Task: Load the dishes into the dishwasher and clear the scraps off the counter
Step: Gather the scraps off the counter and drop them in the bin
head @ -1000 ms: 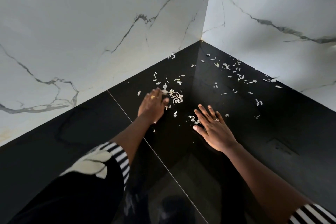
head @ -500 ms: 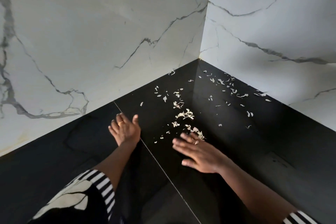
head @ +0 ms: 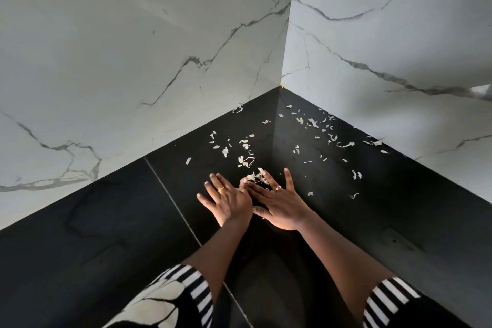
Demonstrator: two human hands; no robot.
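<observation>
2 white marble walls (head: 133, 61) meet at the far corner. 1 black counter (head: 106, 234) lies below them. 2 hands lie flat on it, fingers spread: left hand (head: 229, 202) and right hand (head: 282, 205), touching side by side. 1 clump of scraps (head: 256, 178) lies at their fingertips. Loose scraps (head: 314, 123) are scattered farther off and to the right, too small to count. Each hand wears 1 ring (head: 221, 189).

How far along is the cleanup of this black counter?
Early. Nothing looks finished: no dishes or dishwasher show here. In hand: the left hand and right hand lie flat on the counter, side by side, with a small heap of scraps right in front of them. Left: many loose scraps scattered farther back and along the right wall.
</observation>
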